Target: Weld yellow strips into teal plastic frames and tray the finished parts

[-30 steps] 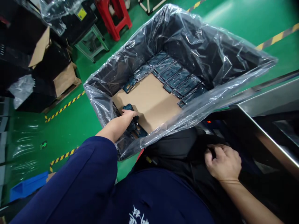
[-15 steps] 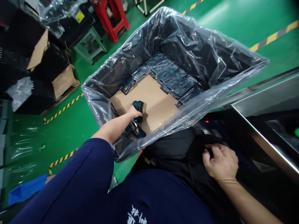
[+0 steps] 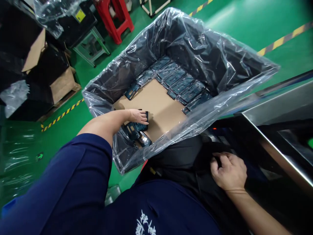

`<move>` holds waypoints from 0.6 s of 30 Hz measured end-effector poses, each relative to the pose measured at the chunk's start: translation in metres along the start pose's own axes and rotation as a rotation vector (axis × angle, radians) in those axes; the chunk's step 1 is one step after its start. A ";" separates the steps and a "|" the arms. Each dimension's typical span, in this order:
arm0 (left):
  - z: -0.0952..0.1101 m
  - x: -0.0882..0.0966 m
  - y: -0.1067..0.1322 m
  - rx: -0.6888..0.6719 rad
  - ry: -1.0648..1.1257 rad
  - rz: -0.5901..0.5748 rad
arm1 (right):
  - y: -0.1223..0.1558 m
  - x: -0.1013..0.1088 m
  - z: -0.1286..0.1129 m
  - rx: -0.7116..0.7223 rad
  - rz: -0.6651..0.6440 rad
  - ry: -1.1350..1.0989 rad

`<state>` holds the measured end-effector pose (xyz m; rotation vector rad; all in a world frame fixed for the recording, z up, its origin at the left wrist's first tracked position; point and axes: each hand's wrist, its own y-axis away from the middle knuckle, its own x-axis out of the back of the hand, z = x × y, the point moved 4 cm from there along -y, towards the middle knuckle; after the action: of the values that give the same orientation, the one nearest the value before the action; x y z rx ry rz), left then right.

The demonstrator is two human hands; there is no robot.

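Deep in the near-left corner of a plastic-lined bin, my left hand [image 3: 139, 116] is closed over a dark plastic part [image 3: 142, 126], its fingers lying across the top and the thumb hidden. That part lies on a brown cardboard sheet [image 3: 160, 102]. Right beside it are two more dark parts, one with a tan patch [image 3: 132, 132] and one with a shiny face [image 3: 145, 139]. My right hand [image 3: 229, 171] is loosely curled over my dark trousers, with no object visible in it.
Clear film covers the walls of the bin [image 3: 195, 36]. Rows of dark parts [image 3: 182, 80] line its far and right sides. A metal-edged machine [image 3: 271, 143] stands at the right. Beyond the bin are a red stool [image 3: 117, 24], a small metal-framed stand [image 3: 91, 49] and an opened carton [image 3: 62, 85].
My left hand has lowered the dark part from a tilted position onto the cardboard beside the others, and its back now faces up. My right hand keeps its curled pose.
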<state>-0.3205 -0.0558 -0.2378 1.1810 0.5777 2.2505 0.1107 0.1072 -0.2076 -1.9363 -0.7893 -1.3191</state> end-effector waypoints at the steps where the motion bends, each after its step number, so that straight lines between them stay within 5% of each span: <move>1: 0.002 -0.003 -0.005 -0.035 -0.009 0.005 | 0.000 0.001 -0.001 0.011 0.009 0.005; 4: 0.007 -0.013 -0.017 -0.045 -0.064 0.012 | 0.000 0.002 0.000 0.022 0.029 0.015; 10: 0.007 -0.022 -0.009 0.178 -0.145 0.201 | 0.000 0.002 0.001 0.046 0.024 0.027; 12: 0.000 -0.018 0.003 0.371 -0.047 0.339 | -0.001 0.002 0.001 0.052 0.025 0.026; 15: -0.016 -0.015 0.025 0.866 0.302 0.620 | -0.002 0.002 0.000 0.056 0.032 0.033; 18: -0.017 -0.026 0.027 1.168 0.555 0.737 | -0.002 0.002 -0.001 0.070 0.046 0.058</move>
<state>-0.3293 -0.0950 -0.2476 1.3583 2.1864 2.9331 0.1092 0.1077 -0.2052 -1.8424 -0.7481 -1.2968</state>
